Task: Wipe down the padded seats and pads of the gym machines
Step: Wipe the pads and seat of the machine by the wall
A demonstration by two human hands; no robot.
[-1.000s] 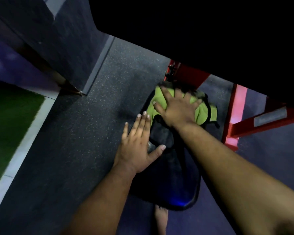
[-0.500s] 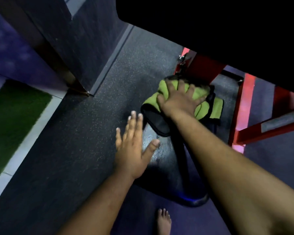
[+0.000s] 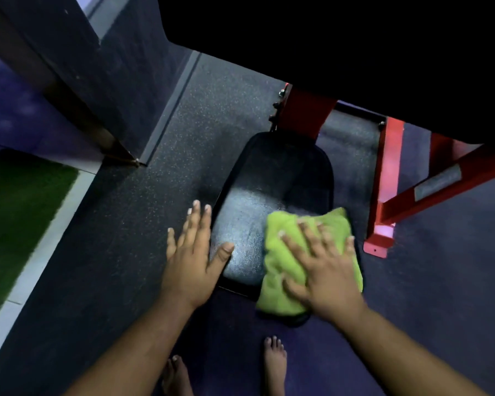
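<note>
Green microfibre cloth point(image 3: 303, 252) lay flattened under the person's right hand point(image 3: 323, 270) on the near right corner of a black padded seat point(image 3: 272, 178), the fingers spread and nearly straight, pressing down rather than curling round the fabric. The left hand point(image 3: 192, 252) hovered or rested at the seat's left edge with fingers extended and the thumb reaching over the vinyl, holding nothing; whether the palm touched the pad could not be told. A pale, streaky sheen across the middle of the seat suggested that part had been wiped and was damp, while the far end near the red machine frame point(image 3: 383, 184) looked darker and its condition was hard to judge. On that showing, this one seat appeared to be mostly covered, with the near edge under the cloth in hand and any other pads and machines left to do. A large black mass filled the upper right of the view and hid most of the machine, so no backrest or further pads could be seen. The seat's near rim was covered by the cloth and hand. Two bare feet point(image 3: 275, 364) stood on the dark rubber floor point(image 3: 132, 224) below, and a strip of green turf point(image 3: 15, 212) lay at far left. The light was dim and the edges blurred.
</note>
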